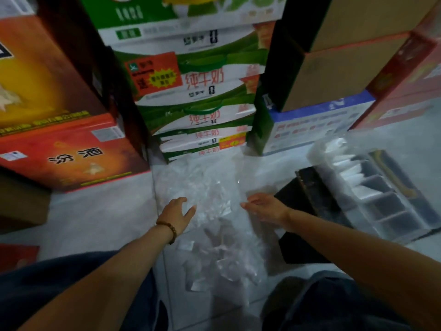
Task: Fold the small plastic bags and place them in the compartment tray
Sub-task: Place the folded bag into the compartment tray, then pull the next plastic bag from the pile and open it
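Floor point(100, 211) under plastic bags point(214, 199), cartons point(202, 91) behind

We count two hands, the left hand point(177, 215) at seven o'clock and the right hand point(267, 207) at five, with one bead bracelet point(168, 231). There is one compartment tray point(381, 218) at four o'clock. The plastic bags point(214, 235) at six o'clock are too blurred to number. At twelve o'clock stand at least five milk cartons point(198, 75), at two o'clock two brown cartons point(346, 56), and at nine o'clock one red liquor box point(71, 151).
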### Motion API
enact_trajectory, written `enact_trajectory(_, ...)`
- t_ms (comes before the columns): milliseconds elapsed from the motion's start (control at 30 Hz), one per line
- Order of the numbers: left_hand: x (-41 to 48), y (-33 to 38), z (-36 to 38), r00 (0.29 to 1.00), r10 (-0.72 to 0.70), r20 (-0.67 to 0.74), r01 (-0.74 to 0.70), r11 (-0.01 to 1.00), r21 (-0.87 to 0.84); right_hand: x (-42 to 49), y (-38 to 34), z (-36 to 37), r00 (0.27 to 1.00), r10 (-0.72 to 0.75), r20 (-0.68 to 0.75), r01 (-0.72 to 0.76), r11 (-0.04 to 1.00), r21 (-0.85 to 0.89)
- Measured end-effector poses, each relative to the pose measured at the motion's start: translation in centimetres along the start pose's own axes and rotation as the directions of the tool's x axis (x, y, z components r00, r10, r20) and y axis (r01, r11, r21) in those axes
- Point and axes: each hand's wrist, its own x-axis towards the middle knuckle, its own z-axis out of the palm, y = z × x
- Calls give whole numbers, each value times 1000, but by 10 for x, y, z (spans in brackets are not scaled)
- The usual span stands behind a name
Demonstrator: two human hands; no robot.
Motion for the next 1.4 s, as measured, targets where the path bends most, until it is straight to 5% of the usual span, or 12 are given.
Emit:
enact_trajectory(300, 77, -31, 33, 990, -73, 118, 59, 991, 117, 93, 41, 61, 975, 204, -92, -178, 957, 231)
enact_trajectory(500, 106, -46, 61, 973, -104, 206, 65, 980, 189, 140, 61, 90, 920, 254, -299, -169, 945, 282)
enact_trajectory(733, 107, -47, 62, 973, -99, 208, 70, 987, 142, 136, 43, 110, 958, 235, -162, -171, 927, 335)
enact_trajectory(867, 91, -17, 39, 983, 18, 181, -48, 986, 160, 110, -10, 79, 971, 229, -66, -152, 809, 568)
enact_trajectory(1000, 68, 28, 7, 966, 253, 54, -249, 966, -69, 67, -71, 42, 991, 134, 20, -111, 717, 688)
enact_trajectory(1133, 42, 78, -33, 931, 338, -136, -364, 854, -370, 12, -127, 11, 1000, -7, 5, 1, 687, 727)
enact_trajectory(1267, 0, 123, -84, 892, 393, -225, -453, 761, -465, -48, -170, -17, 969, -198, -150, 247, 722, 647)
enact_trajectory(1400, -50, 160, -134, 863, 423, -277, -504, 678, -535, -105, -187, -40, 863, -248, -440, 425, 828, 367)
